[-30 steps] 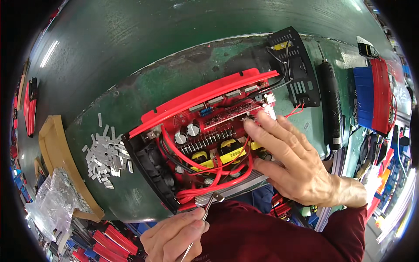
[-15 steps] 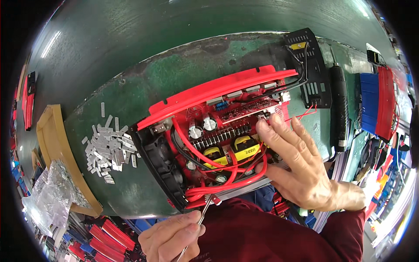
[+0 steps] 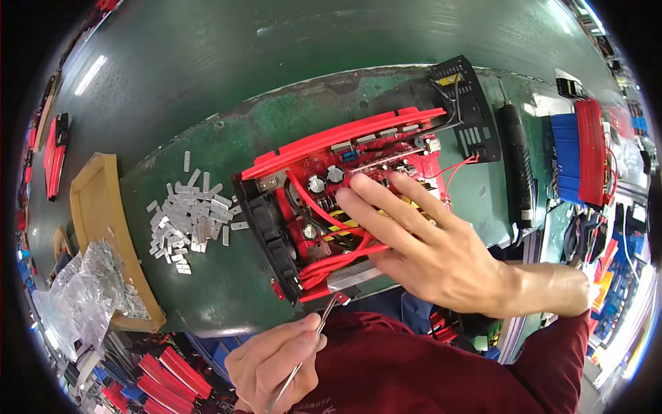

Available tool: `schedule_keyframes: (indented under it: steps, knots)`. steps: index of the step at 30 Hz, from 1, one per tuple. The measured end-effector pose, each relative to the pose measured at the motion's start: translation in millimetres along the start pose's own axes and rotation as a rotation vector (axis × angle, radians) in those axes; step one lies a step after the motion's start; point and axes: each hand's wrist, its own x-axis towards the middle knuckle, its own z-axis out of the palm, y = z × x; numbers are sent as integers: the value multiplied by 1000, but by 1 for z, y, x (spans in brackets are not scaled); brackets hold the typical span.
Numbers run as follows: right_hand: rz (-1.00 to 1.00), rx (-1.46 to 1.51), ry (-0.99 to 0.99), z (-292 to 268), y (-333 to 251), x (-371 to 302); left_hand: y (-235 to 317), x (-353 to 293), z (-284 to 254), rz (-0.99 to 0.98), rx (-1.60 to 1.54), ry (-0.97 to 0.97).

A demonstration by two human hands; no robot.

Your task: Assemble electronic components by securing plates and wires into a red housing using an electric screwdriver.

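My left hand [image 3: 276, 362] pinches a pair of metal tweezers [image 3: 318, 328] below the front edge of an opened red electronic device. Beside the tweezer tips is a small dark-red piece with a pale edge [image 3: 343, 299]; whether the tips grip it I cannot tell. My right hand [image 3: 441, 262] lies across the device's red circuit board [image 3: 431, 165], fingers stretched out over its parts, hiding much of the yellow transformers. Thick red cables [image 3: 321, 268] run along the near side. Black fans [image 3: 265, 224] form the left end. A red side panel [image 3: 345, 135] leans outward at the far side.
Loose flat metal pieces [image 3: 189, 217] lie in a pile left of the device. Further left stands a cardboard tray [image 3: 96, 186] with a plastic bag [image 3: 86, 293]. A black end plate [image 3: 476, 117], still wired, and a black screwdriver-like tool [image 3: 516, 165] lie at the right.
My right hand has moved left and further over the circuit board. The tweezers have come slightly away from the cables at the device's near edge. The whole view has shifted a little.
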Motion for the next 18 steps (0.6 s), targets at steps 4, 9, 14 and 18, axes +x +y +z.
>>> schedule_keyframes:
  steps: [4, 9, 14, 18]
  knots:
    - [10, -18, -105, 3, -5, 2, -1, -6, 0, 23, -3, 18]
    - [45, -4, 12, 15, -6, -12, -3, -6, 7, 23, -106, 63]
    - [235, 300, 133, -26, -9, -43, -1, 21, 24, 180, -87, 10]
    - [689, 34, 448, -30, 8, -112, 0, 53, 55, 328, -111, -78]
